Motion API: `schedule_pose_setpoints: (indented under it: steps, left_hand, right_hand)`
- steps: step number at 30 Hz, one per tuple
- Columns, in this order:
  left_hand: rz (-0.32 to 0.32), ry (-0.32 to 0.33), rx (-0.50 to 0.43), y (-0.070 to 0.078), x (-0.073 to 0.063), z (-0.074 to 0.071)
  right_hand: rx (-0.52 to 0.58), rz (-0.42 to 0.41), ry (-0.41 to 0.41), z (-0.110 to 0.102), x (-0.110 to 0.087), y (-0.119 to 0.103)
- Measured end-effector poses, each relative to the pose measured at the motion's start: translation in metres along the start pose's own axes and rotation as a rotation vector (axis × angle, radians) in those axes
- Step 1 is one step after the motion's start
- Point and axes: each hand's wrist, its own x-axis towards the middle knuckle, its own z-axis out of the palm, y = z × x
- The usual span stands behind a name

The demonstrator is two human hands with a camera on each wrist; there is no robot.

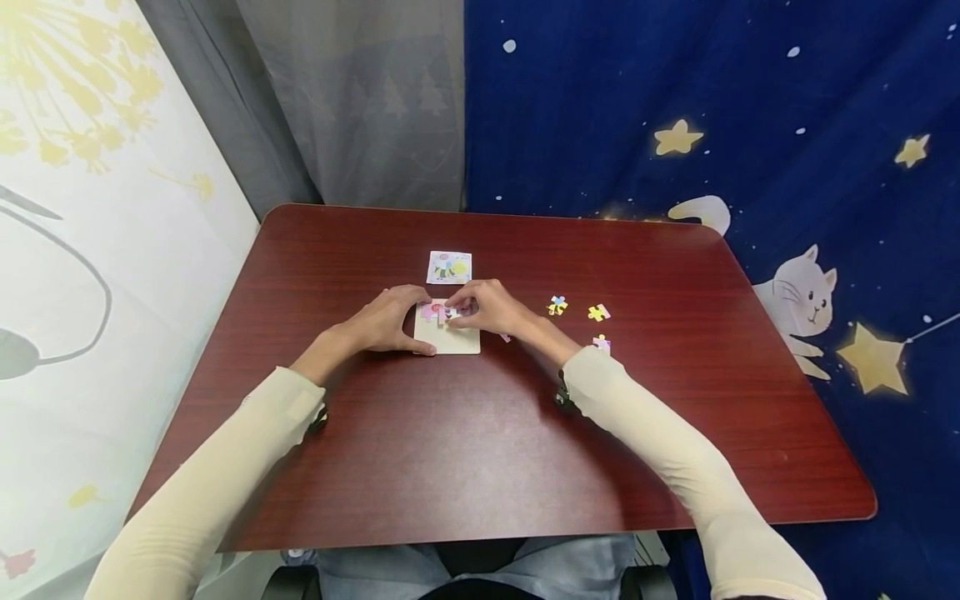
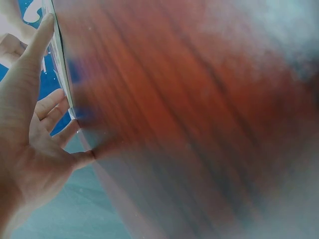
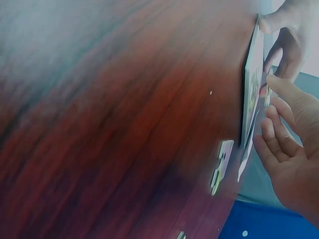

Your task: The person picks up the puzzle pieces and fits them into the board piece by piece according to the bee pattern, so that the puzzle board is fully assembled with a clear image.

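Left hand (image 1: 390,321) lies flat-fingered, steadying the puzzle board (image 1: 448,337) on the bench (image 1: 465,433); right hand (image 1: 491,307) pinches a puzzle piece (image 1: 448,313) over it. Looks light, thin, stiff-ish cardboard, so I'd pinch it by the edges.

A cream puzzle board (image 1: 452,339) lies flat mid-table — pink pieces (image 1: 433,311) fitted along its far edge.

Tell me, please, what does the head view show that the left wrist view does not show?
Only the head view shows the picture card, the loose puzzle pieces at the right, and the right hand pinching a piece on the puzzle board. Only the left wrist view shows the left palm and thumb from close. Both show the left hand steadying the board's edge on the red-brown table.
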Motion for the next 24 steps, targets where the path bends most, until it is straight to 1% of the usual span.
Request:
schedule_pose_setpoints:
  steps: [8,17,24]
  left_hand:
    - [0.008,-0.001,0.001,0.000,-0.001,0.000]
    - [0.012,0.012,0.003,-0.002,0.000,0.001]
    - [0.013,0.017,-0.005,-0.003,0.001,0.001]
  right_hand:
    - [-0.021,-0.040,-0.018,0.007,0.005,-0.007]
    - [-0.032,-0.026,-0.024,0.015,0.012,-0.015]
    - [-0.084,-0.026,-0.064,0.019,0.015,-0.017]
